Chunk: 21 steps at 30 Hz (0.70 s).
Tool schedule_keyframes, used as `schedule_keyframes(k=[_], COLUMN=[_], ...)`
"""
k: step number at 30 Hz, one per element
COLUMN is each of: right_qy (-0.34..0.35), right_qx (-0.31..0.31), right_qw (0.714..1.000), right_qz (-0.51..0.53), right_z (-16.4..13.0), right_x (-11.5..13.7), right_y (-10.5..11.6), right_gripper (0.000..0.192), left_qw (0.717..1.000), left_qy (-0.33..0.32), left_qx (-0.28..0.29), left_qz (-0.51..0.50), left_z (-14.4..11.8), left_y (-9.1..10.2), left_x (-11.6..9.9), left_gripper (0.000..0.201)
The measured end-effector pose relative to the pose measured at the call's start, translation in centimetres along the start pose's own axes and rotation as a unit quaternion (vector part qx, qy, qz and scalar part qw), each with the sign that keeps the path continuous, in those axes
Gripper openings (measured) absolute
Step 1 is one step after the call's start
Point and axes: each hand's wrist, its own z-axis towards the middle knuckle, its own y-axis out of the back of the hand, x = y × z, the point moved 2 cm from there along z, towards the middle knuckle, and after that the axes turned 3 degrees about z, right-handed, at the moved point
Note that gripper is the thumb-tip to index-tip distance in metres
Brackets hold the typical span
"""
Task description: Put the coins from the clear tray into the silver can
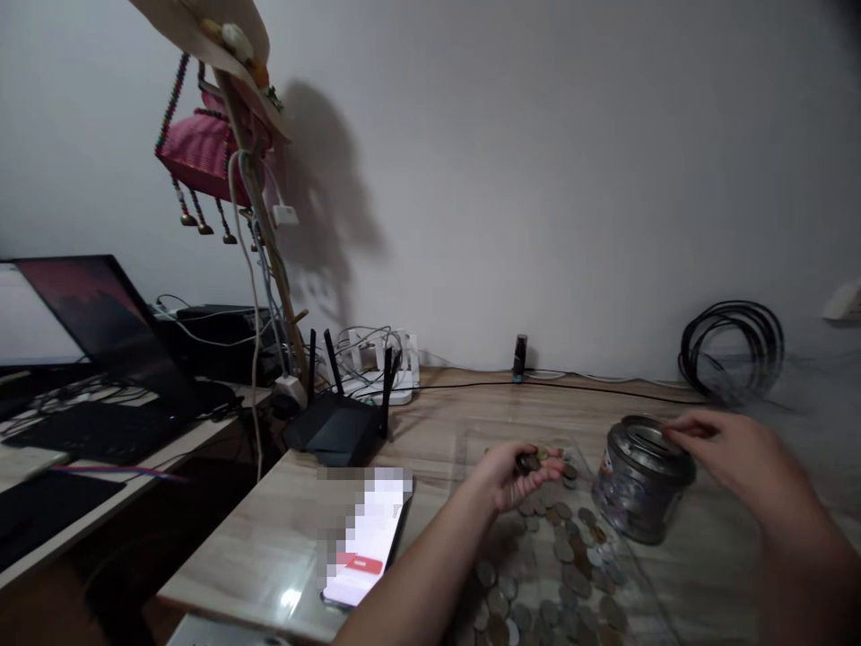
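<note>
Currently, the left hand (pixel 517 475) is cupped palm-up above the pale wood-grain table (pixel 269 538), fingers curled together around a small stack of dull metal coins (pixel 530 463). Directly below it, toward 6 o'clock, a loose spread of grey and bronze coins (pixel 558 574) lies flat on the table, some overlapping, running down to the near edge of the view.

The right hand (pixel 723 453) sits at 3 o'clock from the left hand, thumb and fingers pinched together at the rim of a clear, round glass jar (pixel 639 484). Whether a coin is held in that pinch cannot be told. The jar stands upright with its mouth open, just beside the coin spread.

At 9 o'clock from the coins, a smartphone with a lit white screen (pixel 367 538) lies flat on the table. At 11 o'clock, a black router with upright antennas (pixel 336 422) stands near the far table edge, with a white power strip (pixel 383 372) behind it. At 1 o'clock from the jar, a coil of black cable (pixel 733 350) hangs against the wall. An open black laptop (pixel 94 359) occupies a separate surface at far 9 o'clock.
</note>
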Motion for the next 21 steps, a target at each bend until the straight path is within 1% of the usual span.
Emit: schedule_keyframes(k=[2,3,5,7,9,10,11,13,14,15,16,18,19,20,21], right_qy=[-0.01,-0.011,-0.013,0.027,0.109,0.153,0.19,0.236,0.245,0.247,0.246,0.245,0.243,0.237,0.222], right_qx=[0.051,0.064,0.068,0.029,-0.025,-0.028,-0.009,0.072,0.106,0.127,0.135,0.13,0.112,0.081,0.037], right_qw=[0.999,0.998,0.997,0.998,0.992,0.987,0.981,0.969,0.963,0.96,0.959,0.96,0.963,0.968,0.974], right_qz=[0.012,0.011,-0.019,-0.054,-0.061,-0.052,-0.041,-0.029,-0.032,-0.04,-0.047,-0.042,-0.031,-0.02,-0.015], right_z=[1.0,1.3,1.2,0.5,-0.8,-1.6,-2.5,-4.2,-4.9,-5.4,-5.8,-5.9,-5.6,-5.2,-4.5], right_x=[-1.6,-2.0,-1.6,0.0,2.5,3.8,5.2,7.5,8.4,9.1,9.5,9.8,9.5,8.9,8.0], right_y=[-0.1,-0.4,-0.9,-1.2,-1.7,-2.3,-3.1,-5.3,-6.4,-7.3,-7.9,-8.1,-7.7,-6.9,-5.9], right_gripper=[0.013,0.014,0.015,0.018,0.024,0.028,0.03,0.029,0.028,0.025,0.023,0.021,0.021,0.021,0.022], left_qw=[1.0,0.999,0.998,0.998,0.997,0.997,0.997,0.996,0.995,0.995,0.994,0.996,0.997,0.998,0.998], left_qy=[-0.005,-0.011,-0.02,-0.024,-0.027,-0.028,-0.029,-0.041,-0.051,-0.06,-0.069,-0.065,-0.052,-0.039,-0.027], left_qx=[-0.005,-0.007,-0.008,-0.012,-0.021,-0.025,-0.029,-0.044,-0.053,-0.06,-0.064,-0.049,-0.028,-0.003,0.021], left_qz=[0.024,0.037,0.056,0.062,0.063,0.064,0.065,0.066,0.064,0.06,0.053,0.043,0.043,0.044,0.047], left_z=[-0.1,-0.1,-0.2,-0.3,-0.5,-0.5,-0.6,-0.6,-0.5,-0.5,-0.4,-0.3,-0.3,-0.2,-0.2], left_y=[0.0,0.0,-0.2,-0.3,-0.5,-0.5,-0.5,-0.5,-0.3,-0.2,-0.1,0.1,0.2,0.2,0.1], left_x=[0.0,0.1,0.2,0.2,0.2,0.1,0.1,0.2,0.2,0.2,0.3,0.4,0.5,0.5,0.5], left_gripper=[0.03,0.03,0.028,0.028,0.029,0.029,0.028,0.024,0.021,0.018,0.016,0.016,0.017,0.019,0.02])
